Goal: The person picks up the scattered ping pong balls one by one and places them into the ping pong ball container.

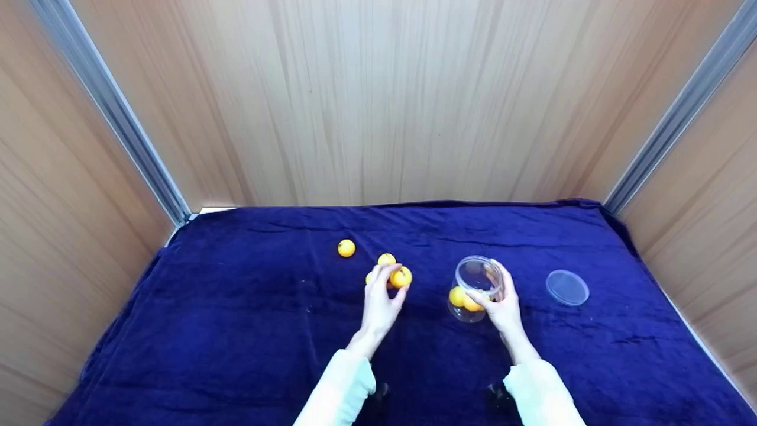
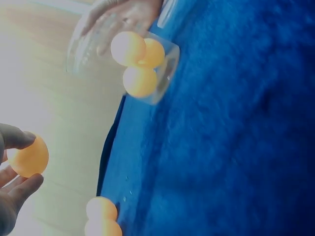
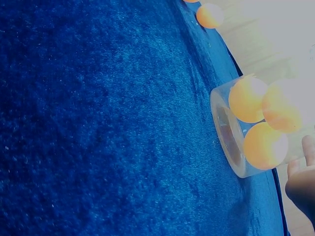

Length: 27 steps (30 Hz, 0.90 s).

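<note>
My left hand (image 1: pixel 392 283) pinches a yellow ball (image 1: pixel 402 276) between thumb and fingers, just above the blue cloth (image 1: pixel 236 331); in the left wrist view the held ball (image 2: pixel 30 157) sits at my fingertips (image 2: pixel 24 186). My right hand (image 1: pixel 500 299) grips a clear plastic jar (image 1: pixel 476 278) standing on the cloth to the right. Three yellow balls (image 3: pixel 256 123) lie at the jar's bottom (image 3: pixel 227 137). Loose balls rest on the cloth: one (image 1: pixel 346 248) farther back left, one (image 1: pixel 387 258) beside my left fingers, and another half hidden behind them.
The jar's clear round lid (image 1: pixel 567 287) lies flat on the cloth to the right of the jar. Wooden walls (image 1: pixel 378 100) close in the back and both sides. The cloth covers the whole table up to the walls.
</note>
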{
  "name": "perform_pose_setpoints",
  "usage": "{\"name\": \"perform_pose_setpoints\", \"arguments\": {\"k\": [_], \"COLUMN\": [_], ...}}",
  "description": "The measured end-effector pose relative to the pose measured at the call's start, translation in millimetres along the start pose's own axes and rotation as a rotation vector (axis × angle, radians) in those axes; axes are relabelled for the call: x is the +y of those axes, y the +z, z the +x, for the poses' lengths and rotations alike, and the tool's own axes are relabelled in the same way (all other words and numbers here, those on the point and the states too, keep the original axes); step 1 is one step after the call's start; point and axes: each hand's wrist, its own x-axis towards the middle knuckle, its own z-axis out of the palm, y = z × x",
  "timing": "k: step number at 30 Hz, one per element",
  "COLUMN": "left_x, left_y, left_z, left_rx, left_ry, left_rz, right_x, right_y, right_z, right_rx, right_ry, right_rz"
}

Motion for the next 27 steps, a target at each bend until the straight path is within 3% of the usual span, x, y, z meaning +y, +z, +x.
{"name": "perform_pose_setpoints", "arguments": {"k": [7,18,27], "left_x": [11.5,24.0,34.4], "left_y": [13.2,33.0,46.6], "left_z": [7.3,17.8,28.7], "left_rx": [-0.024,-0.066,-0.124], "left_ry": [-0.006,-0.003,0.038], "left_rz": [-0.059,-0.123,-0.115], "right_x": [-26.7,20.1,21.3], "right_y": [11.7,-9.2,-8.9], "right_z": [-1.1,2.6,2.5], "right_rx": [0.024,-0.022,-0.018], "right_ry": [0.009,-0.020,-0.031], "right_rz": [0.009,-0.106,-0.082]}}
